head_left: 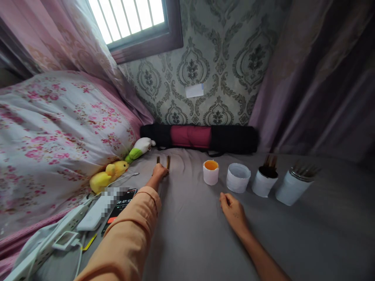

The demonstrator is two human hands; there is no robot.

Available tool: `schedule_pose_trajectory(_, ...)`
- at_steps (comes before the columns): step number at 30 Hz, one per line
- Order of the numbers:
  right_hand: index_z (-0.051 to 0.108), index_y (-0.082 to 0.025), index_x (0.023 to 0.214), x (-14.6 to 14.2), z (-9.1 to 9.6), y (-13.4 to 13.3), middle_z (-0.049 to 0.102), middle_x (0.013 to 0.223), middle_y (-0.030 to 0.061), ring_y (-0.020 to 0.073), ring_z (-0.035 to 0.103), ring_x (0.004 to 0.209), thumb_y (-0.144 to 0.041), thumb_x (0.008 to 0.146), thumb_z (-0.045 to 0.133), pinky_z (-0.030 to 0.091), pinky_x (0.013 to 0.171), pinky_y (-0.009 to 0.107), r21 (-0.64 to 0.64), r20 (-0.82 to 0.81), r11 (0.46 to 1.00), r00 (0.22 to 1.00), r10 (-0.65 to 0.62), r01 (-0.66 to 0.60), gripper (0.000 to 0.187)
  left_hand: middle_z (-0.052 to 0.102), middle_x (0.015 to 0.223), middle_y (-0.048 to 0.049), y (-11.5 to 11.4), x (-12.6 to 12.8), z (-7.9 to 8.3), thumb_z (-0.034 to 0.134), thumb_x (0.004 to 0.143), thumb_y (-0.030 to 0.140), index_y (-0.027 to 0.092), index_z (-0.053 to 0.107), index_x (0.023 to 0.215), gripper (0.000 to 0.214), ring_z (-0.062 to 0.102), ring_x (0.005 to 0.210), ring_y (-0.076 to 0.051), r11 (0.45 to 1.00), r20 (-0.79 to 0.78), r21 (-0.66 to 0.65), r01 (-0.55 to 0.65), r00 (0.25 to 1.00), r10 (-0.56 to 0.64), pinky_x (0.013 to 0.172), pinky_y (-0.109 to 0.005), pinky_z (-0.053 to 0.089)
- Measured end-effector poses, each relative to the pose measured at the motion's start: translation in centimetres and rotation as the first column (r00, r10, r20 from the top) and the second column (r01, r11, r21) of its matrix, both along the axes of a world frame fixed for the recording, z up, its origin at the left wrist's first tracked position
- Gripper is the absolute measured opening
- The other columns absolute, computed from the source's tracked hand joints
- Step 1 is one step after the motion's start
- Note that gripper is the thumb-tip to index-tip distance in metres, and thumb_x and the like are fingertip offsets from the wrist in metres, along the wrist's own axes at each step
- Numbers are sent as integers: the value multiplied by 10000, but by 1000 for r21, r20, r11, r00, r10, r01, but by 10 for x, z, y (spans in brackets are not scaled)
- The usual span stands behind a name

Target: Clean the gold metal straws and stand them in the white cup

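Observation:
My left hand reaches out over the grey sheet, its fingers closed around thin brown sticks; their lower ends are partly hidden. More short brown sticks show just beyond the knuckles. My right hand rests with curled fingers in front of the white-wrapped containers, and nothing shows in it. Nearest to it are a small cup with an orange inside and a wider cup. Farther right, brown sticks stand in a dark-mouthed container, beside a silver-rimmed container full of thin sticks.
A long black and maroon bag lies along the patterned wall. At left are a power strip, a white power bank, a phone and cables. Plush toys lean against floral bedding.

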State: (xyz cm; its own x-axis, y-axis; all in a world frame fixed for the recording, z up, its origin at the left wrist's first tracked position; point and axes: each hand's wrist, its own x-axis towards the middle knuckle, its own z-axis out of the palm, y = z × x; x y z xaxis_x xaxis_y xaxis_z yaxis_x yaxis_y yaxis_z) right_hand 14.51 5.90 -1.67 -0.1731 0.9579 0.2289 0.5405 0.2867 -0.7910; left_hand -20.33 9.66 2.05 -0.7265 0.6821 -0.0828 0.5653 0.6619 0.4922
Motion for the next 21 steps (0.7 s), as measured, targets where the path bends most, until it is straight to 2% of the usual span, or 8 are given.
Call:
schedule_pose_trajectory(9,528,-174,604,-1,-1,0,498,485,0,109,410,454,-484,812,321,268,463,212,0,-1,1000,1000,-8,8,427,631,726,-115,1,-7,-2,626,548,229,126,584,616,130,607,747,-216,999,1,-34,-41,999,41,559,-227,429)
schedule_pose_trajectory(21,541,-168,616,-1,0,0,506,490,3,109,414,450,-480,812,315,272,461,216,-9,5,1000,1000,-6,6,432,627,703,-106,1,-6,4,673,514,217,136,540,569,165,602,771,-226,997,48,-19,-79,996,80,562,-226,437)
